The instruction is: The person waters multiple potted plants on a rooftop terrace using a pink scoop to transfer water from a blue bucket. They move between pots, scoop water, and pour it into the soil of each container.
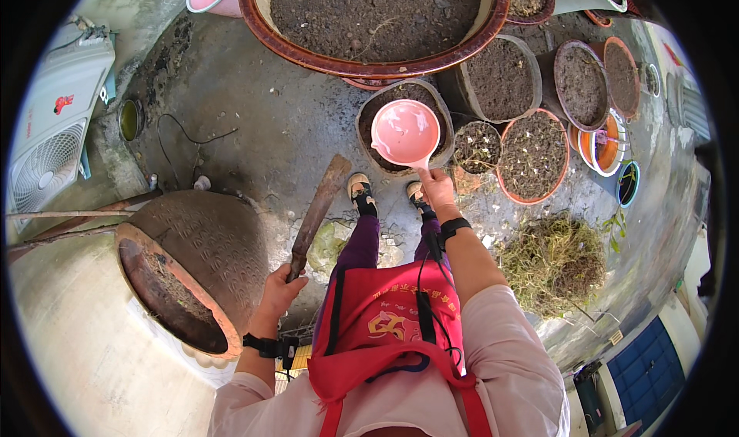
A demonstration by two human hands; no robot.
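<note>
My right hand point(440, 193) grips the handle of a pink plastic water scoop point(406, 131), its bowl facing up. The bowl looks shiny inside; whether water is in it I cannot tell. The scoop hangs over a squarish pot of soil point(374, 116), hiding most of it. My left hand point(281, 291) is closed around the narrow end of a long, flat, brown tool point(321, 206), worn and dirt-stained, perhaps a wooden paddle. Its broad end points away from me, above the concrete floor.
A large glazed brown basin of soil point(369, 70) stands ahead. Soil-filled pots point(534, 157) crowd the right, near a heap of dry plants point(554, 264). A big clay jar point(213, 235) is at left, below an air-conditioner unit point(58, 131). A thin black cable point(199, 142) crosses the floor.
</note>
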